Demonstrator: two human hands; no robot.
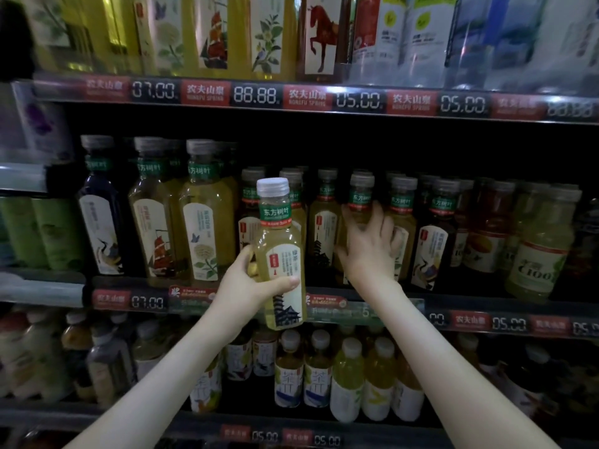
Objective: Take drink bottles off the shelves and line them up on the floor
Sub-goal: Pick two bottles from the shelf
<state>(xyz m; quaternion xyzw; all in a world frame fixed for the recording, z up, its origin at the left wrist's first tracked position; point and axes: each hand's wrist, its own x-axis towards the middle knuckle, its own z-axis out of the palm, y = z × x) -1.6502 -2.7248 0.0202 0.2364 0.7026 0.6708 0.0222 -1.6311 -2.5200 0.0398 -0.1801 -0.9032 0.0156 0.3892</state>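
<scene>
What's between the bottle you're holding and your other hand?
In the head view, one pagoda-label bottle stands on the shelf between the held bottle and the right hand.

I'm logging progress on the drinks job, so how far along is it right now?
Done: cannot tell, since the floor is out of view. In hand: the left hand holds a green tea bottle clear of the middle shelf, and the right hand is on a second bottle standing there, grip unclear. Left: setting both on the floor, then the other shelved bottles.
</scene>
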